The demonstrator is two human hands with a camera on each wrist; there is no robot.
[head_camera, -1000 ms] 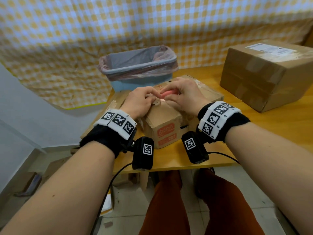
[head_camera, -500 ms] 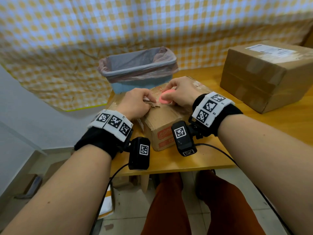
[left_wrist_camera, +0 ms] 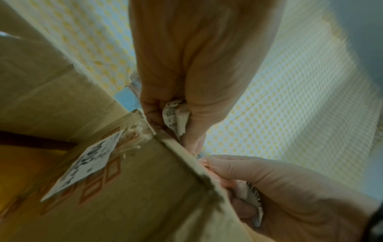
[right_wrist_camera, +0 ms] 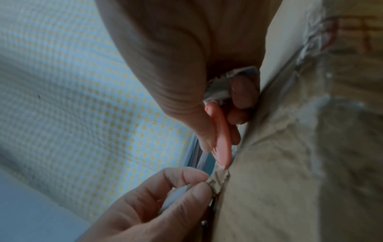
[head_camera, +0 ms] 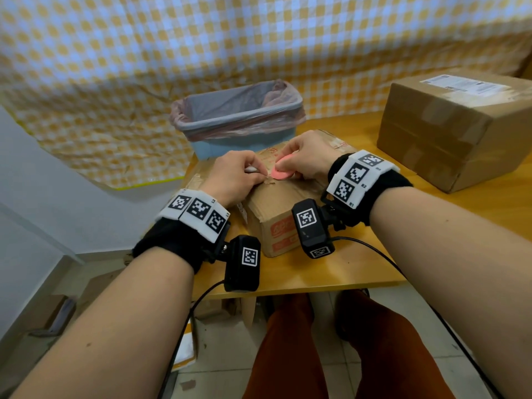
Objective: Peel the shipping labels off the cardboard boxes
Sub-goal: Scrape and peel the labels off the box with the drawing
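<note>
Your two hands meet atop the small cardboard box (head_camera: 276, 208) at the near edge of the wooden table (head_camera: 431, 226). Your left hand (head_camera: 236, 175) has thumb & forefinger pinched on a torn strip of label (right_wrist_camera: 219, 179) right at the box's top edge; a crumpled white label scrap (left_wrist_camera: 174, 114) w/ printed code is also bunched in that same palm. Your right hand (head_camera: 308, 158), just right of the left, fingers curled, pinches a pink plastic scraper (head_camera: 283, 169), its blade tip touching the box top next to the left fingertips. From the right wrist view, more wadded white paper (right_wrist_camera: 219, 88) sits tucked behind the scraper in that hand, though blur hides details. Under your left wrist, on the box's side face, a white sticker (left_wrist_camera: 89, 163) w/ black print hangs partly lifted beside red printed marks. Beyond both hands stands a blue bin (head_camera: 239, 116) lined w/ a pinkish bag, touching or just behind the box; can't tell which. Well off to the right of your right hand sits a larger taped cardboard box (head_camera: 454, 131) w/ its shipping label (head_camera: 463, 83) flat on top. A yellow-checked cloth (head_camera: 259, 38) hangs behind the table.
</note>
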